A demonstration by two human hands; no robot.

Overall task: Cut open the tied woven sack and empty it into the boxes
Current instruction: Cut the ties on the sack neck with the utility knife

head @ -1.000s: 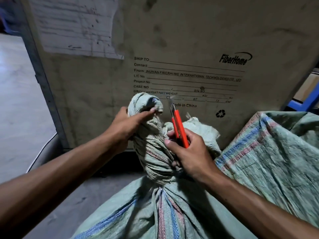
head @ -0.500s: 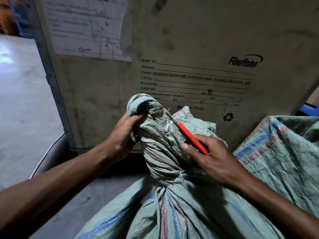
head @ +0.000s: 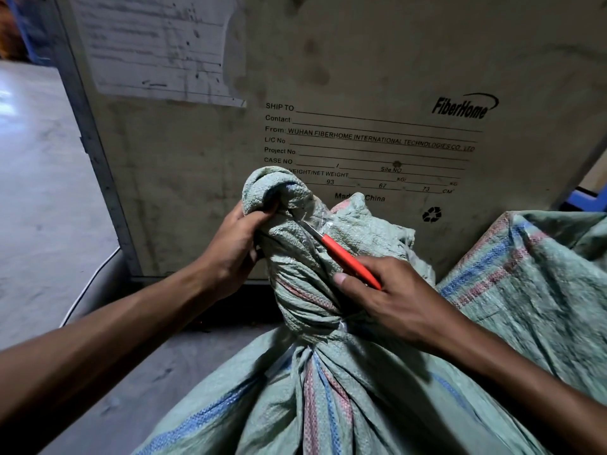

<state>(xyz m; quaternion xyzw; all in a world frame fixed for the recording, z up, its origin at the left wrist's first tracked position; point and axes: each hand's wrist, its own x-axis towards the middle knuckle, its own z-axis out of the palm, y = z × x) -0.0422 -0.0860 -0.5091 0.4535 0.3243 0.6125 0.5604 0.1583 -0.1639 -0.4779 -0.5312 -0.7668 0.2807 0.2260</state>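
Note:
A green woven sack [head: 328, 399] with blue and red stripes stands in front of me, its neck twisted and tied off low down. My left hand [head: 235, 247] grips the bunched top of the neck from the left. My right hand [head: 391, 300] holds an orange-handled knife [head: 348, 261]. The blade points up and left, its tip against the fabric near my left thumb.
A large dirty shipping crate [head: 361, 77] with printed labels stands directly behind the sack. A second woven sack [head: 532, 284] lies at the right. Grey concrete floor [head: 42, 192] opens to the left, with a thin white cable [head: 88, 287] on it.
The knife has tilted from upright to a slant, its tip now at the neck fabric. My right hand has dropped lower on the sack. My left hand keeps its grip.

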